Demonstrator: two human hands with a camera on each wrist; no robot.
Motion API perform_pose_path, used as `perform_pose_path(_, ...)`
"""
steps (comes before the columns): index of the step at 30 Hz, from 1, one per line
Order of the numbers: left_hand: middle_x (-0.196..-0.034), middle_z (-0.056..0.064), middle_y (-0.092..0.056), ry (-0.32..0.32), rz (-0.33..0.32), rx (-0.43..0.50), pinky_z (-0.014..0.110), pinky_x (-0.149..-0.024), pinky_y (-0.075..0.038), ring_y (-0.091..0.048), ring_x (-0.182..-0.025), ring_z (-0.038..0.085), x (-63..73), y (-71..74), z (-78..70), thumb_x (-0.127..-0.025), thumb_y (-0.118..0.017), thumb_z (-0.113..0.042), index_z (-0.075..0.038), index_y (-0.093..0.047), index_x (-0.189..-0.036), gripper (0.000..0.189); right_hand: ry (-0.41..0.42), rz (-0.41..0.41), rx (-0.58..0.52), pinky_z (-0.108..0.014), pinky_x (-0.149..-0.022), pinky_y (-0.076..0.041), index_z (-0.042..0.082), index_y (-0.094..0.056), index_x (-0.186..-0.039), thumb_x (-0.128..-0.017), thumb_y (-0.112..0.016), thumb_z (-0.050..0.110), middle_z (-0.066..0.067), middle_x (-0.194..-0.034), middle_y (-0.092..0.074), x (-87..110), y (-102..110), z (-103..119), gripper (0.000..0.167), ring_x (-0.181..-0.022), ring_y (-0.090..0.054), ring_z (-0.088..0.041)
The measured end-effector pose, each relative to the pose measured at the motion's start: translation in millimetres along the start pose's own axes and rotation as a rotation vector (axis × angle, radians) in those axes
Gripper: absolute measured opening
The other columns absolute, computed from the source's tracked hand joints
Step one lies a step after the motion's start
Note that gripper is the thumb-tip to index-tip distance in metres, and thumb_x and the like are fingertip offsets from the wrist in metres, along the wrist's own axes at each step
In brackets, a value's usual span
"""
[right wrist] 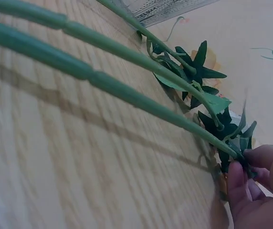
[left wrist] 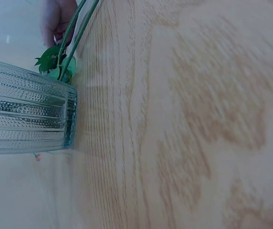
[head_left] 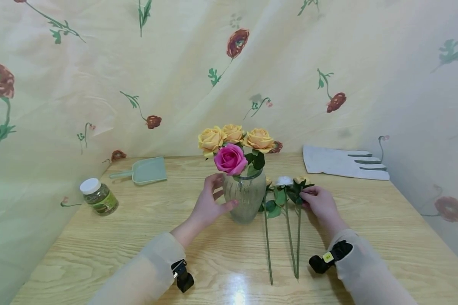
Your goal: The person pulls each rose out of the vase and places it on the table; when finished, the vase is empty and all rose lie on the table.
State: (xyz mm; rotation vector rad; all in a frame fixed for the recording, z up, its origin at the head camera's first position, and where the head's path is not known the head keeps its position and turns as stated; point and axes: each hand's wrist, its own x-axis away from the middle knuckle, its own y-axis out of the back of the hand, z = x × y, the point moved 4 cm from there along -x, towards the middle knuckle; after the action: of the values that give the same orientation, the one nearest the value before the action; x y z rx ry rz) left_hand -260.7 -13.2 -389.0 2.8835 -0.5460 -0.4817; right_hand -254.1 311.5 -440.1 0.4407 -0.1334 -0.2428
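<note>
Holding four roses point(head_left: 230, 160), the vase point(head_left: 246, 199) is gripped by the left hand point(head_left: 210, 203); the right hand point(head_left: 321, 206) pinches one of three still lying.

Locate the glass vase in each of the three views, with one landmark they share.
Head: glass vase, just right of centre, upright.
Left wrist: glass vase, at the left edge, appearing sideways and cut off.
Right wrist: glass vase, only partly visible at the top edge.
Shared landmark: green rose stems.
</note>
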Motion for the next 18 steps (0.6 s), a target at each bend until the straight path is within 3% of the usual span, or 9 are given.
perform_pose_path(5, -0.137, 0.009, -0.036, -0.001, 0.001, -0.001, 0.039, -0.105, -0.037, -0.038, -0.126, 0.024, 0.2, -0.3, 0.3, -0.078, -0.076, -0.018, -0.011, -0.025, -0.139, 0.080, 0.005, -0.002, 0.165, -0.028, -0.071, -0.046, -0.004, -0.056, -0.122, -0.096, -0.050, 0.031, -0.014, -0.097, -0.062, 4.1, 8.1, 6.3, 0.044, -0.079, -0.056, -0.016)
perform_pose_path(8, -0.137, 0.010, -0.036, -0.001, 0.001, 0.006, 0.039, -0.105, -0.037, -0.038, -0.126, 0.024, 0.0, -0.4, 1.0, -0.079, -0.076, -0.017, -0.011, -0.025, -0.138, 0.079, 0.025, -0.009, 0.206, -0.030, -0.071, -0.045, -0.004, -0.056, -0.124, -0.096, -0.048, 0.033, -0.018, -0.103, -0.062, 7.2, 13.7, 12.8, 0.047, -0.088, -0.055, -0.024)
perform_pose_path(12, -0.136, 0.009, -0.037, 0.000, -0.005, 0.001, 0.039, -0.105, -0.037, -0.039, -0.125, 0.024, -0.2, -0.5, 0.8, -0.078, -0.077, -0.017, -0.011, -0.025, -0.138, 0.079, 0.065, -0.038, 0.171, -0.030, -0.070, -0.046, -0.002, -0.053, -0.128, -0.096, -0.048, 0.034, -0.022, -0.121, -0.055, 11.6, 19.4, 24.3, 0.049, -0.097, -0.054, -0.031)
perform_pose_path(18, -0.136, 0.009, -0.037, -0.007, -0.009, 0.003, 0.039, -0.104, -0.038, -0.039, -0.125, 0.024, -0.8, -0.7, 1.5, -0.078, -0.077, -0.017, -0.010, -0.025, -0.138, 0.080, 0.141, -0.047, 0.067, -0.036, -0.079, -0.047, 0.004, -0.051, -0.132, -0.093, -0.049, 0.049, -0.015, -0.119, -0.053, 17.8, 17.5, 49.2, 0.060, -0.101, -0.051, -0.029)
